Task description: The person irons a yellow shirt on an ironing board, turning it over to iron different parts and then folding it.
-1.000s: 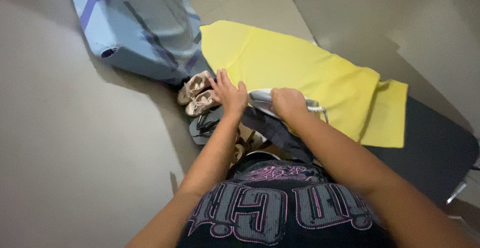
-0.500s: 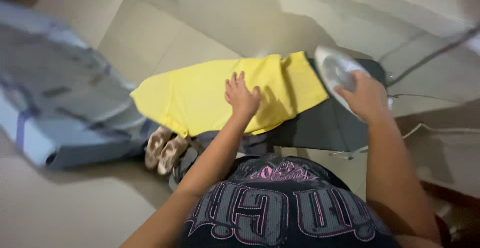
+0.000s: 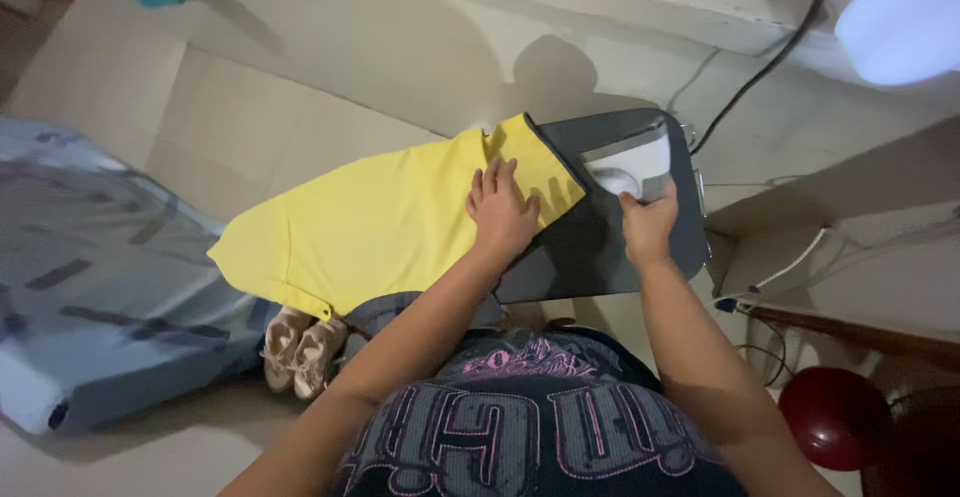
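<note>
Yellow shirt (image 3: 380, 227) overhangs board's (image 3: 590, 247) edge.

Both arms reach forward from the torso, bare from the elbow down, and spread slightly apart. The left forearm runs up and to the right, with the wrist nearly straight. The left hand (image 3: 502, 212) lies flat, palm down, its fingers (image 3: 490, 177) extended and a little fanned, thumb set off to the right. The right arm extends more steeply upward, its forearm almost vertical in the view. The right hand (image 3: 648, 222) shows its back to the camera, with the fingers curled away in a grip and the knuckles raised.
</note>
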